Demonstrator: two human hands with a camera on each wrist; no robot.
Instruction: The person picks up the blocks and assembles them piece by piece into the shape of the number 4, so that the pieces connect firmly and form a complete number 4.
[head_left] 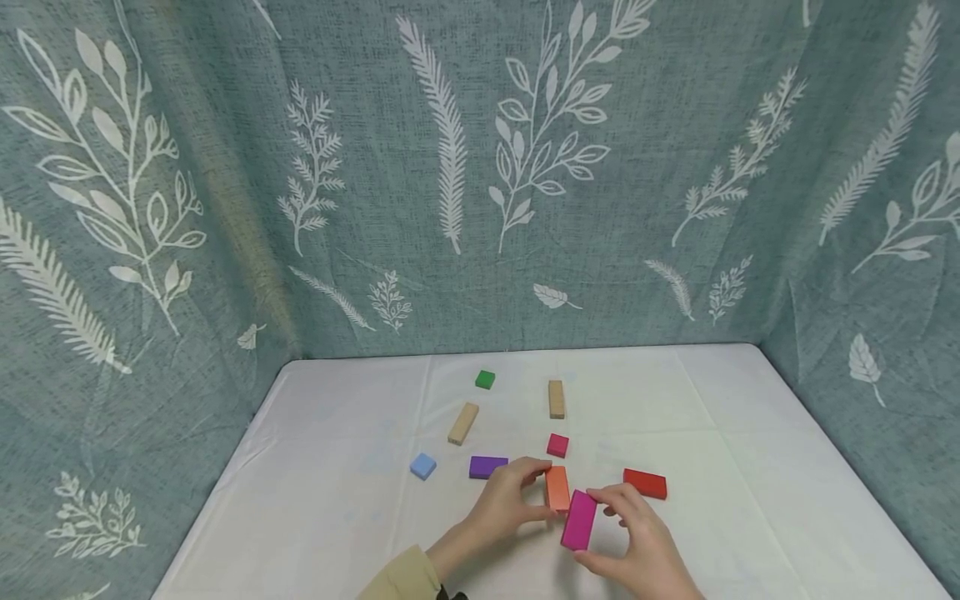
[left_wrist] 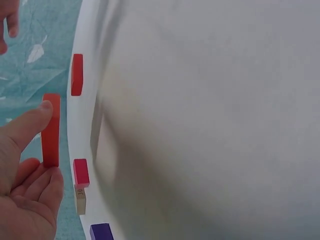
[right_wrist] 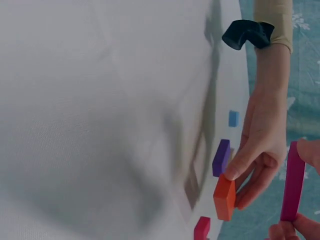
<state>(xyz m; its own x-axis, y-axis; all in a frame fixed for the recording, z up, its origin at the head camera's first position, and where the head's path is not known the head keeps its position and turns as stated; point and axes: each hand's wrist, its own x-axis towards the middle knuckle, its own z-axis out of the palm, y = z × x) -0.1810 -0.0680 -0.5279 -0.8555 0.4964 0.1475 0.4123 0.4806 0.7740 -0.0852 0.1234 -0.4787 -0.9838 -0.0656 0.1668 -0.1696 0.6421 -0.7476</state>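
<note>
My left hand (head_left: 501,505) pinches an orange block (head_left: 557,488) end to end between thumb and fingers. In the left wrist view the thumb presses the top of the orange block (left_wrist: 51,131) and the fingers hold its lower end. Just to the right, my right hand (head_left: 636,540) grips a magenta block (head_left: 579,521) by its two ends, tilted slightly. The right wrist view shows the magenta block (right_wrist: 293,181) between thumb and fingertips, beside the orange block (right_wrist: 224,197). Both blocks are held up over the white table, close together.
A red block (head_left: 645,484) lies right of the hands, and a small crimson block (head_left: 557,445) beyond them. Leftward are a purple block (head_left: 488,467) and a light blue block (head_left: 423,466). Farther back lie wooden blocks (head_left: 463,423) and a green block (head_left: 485,380). A leaf-patterned curtain (head_left: 480,292) surrounds the table.
</note>
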